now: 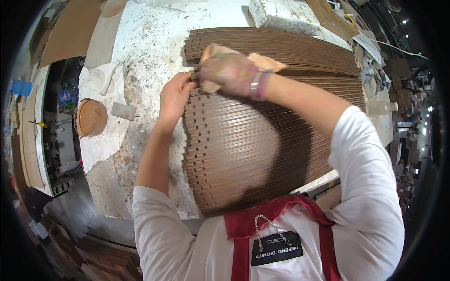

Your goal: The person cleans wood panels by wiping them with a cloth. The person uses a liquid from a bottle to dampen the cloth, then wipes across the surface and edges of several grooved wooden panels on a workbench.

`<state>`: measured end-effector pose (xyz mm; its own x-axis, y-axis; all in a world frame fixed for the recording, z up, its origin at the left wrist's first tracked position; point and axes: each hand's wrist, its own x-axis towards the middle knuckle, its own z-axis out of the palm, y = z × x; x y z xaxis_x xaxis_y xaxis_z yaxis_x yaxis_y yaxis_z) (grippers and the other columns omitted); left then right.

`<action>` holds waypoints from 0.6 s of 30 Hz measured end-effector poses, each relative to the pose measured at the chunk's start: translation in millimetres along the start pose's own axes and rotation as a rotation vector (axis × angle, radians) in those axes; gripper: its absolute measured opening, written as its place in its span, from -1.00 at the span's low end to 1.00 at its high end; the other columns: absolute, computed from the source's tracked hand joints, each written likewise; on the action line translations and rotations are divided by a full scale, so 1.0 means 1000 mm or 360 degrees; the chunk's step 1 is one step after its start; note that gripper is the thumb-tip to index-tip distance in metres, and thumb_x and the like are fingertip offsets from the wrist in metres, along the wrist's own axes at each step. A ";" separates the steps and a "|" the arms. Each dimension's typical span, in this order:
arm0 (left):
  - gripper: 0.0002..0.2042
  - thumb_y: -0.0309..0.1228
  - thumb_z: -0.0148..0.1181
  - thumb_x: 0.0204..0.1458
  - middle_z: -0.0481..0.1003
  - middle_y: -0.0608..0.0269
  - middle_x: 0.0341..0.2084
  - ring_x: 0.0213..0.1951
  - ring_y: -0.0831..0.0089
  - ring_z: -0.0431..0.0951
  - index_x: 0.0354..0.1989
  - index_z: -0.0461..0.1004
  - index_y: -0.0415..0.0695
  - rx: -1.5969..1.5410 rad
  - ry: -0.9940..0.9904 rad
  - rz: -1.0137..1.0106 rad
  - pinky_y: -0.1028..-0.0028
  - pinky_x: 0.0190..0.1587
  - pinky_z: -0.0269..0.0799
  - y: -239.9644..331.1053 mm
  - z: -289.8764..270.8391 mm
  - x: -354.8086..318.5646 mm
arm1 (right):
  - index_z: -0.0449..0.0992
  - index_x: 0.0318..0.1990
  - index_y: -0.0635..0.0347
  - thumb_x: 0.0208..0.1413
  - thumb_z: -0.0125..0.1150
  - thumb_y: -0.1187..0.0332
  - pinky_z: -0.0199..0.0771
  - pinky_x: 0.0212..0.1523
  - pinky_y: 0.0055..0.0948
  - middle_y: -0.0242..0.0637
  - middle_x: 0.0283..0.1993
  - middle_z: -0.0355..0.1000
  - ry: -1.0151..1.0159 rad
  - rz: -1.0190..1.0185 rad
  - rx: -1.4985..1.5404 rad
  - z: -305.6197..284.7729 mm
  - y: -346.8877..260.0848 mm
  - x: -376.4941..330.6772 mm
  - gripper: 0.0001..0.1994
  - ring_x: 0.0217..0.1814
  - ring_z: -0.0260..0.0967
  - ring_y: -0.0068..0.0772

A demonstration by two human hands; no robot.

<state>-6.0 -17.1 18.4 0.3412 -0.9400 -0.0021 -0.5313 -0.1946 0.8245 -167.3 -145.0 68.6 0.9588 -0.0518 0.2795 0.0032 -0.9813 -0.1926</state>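
Note:
Long brown wooden slats (243, 140) lie side by side across the table, with rows of small dark holes near their left ends. My bare left hand (174, 98) is at those ends, its thumb and fingers closed on the end of a slat. My right hand (229, 72), in a stained purplish glove, is slightly blurred. It presses a tan cloth (267, 62) onto the slats, just right of my left hand. Parts of the cloth stick out around the glove. A gap runs between the far group of slats and the nearer group, partly under my right forearm.
Left on the stained white table (145, 61), a round tub of brown liquid (91, 118) and a small grey block (123, 111) rest on a white cloth (101, 150). A white wrapped bundle (283, 16) lies beyond the slats. A clear bottle (380, 108) lies at the right.

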 end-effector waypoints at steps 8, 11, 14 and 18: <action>-0.75 -0.45 0.13 0.04 0.51 0.15 -0.31 -0.28 0.24 0.51 -0.10 0.50 -0.19 -0.0074 -0.0027 0.0104 0.40 -0.14 0.40 0.003 0.005 -0.001 | 0.52 -0.25 0.08 -0.04 0.21 0.50 0.55 -0.17 -0.36 -0.31 -0.27 0.51 -0.0028 0.0110 0.0063 -0.024 0.023 -0.046 -0.83 -0.20 0.51 -0.32; -0.77 -0.47 0.13 0.04 0.50 0.09 -0.31 -0.28 0.21 0.51 -0.12 0.49 -0.26 -0.0086 0.0073 0.0317 0.43 -0.14 0.39 -0.019 0.008 0.002 | 0.52 -0.25 0.09 -0.05 0.17 0.43 0.51 -0.15 -0.28 -0.28 -0.22 0.51 0.0124 0.0200 0.0093 -0.004 -0.008 -0.018 -0.83 -0.13 0.50 -0.23; -0.81 -0.54 0.11 0.04 0.47 0.07 -0.37 -0.31 0.28 0.48 -0.17 0.47 -0.32 -0.0159 0.0089 0.0221 0.48 -0.17 0.36 -0.029 0.010 0.005 | 0.53 -0.27 0.10 -0.04 0.09 0.51 0.48 -0.06 -0.28 -0.26 -0.25 0.52 -0.0097 0.0484 0.0111 0.005 -0.023 0.015 -0.83 -0.12 0.49 -0.21; -0.84 -0.56 0.15 0.04 0.44 0.16 -0.43 -0.33 0.44 0.42 -0.21 0.46 -0.33 -0.0176 0.0062 -0.0026 0.52 -0.20 0.33 -0.008 0.009 0.000 | 0.53 -0.30 0.13 0.00 0.08 0.51 0.48 -0.04 -0.31 -0.24 -0.27 0.52 0.0017 0.0593 0.0125 -0.044 0.017 -0.074 -0.87 -0.14 0.49 -0.25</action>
<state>-8.3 -18.4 6.8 0.3801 -0.9249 0.0045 -0.4377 -0.1756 0.8818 -251.1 -166.1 85.7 0.8953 -0.4045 0.1864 -0.3227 -0.8776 -0.3544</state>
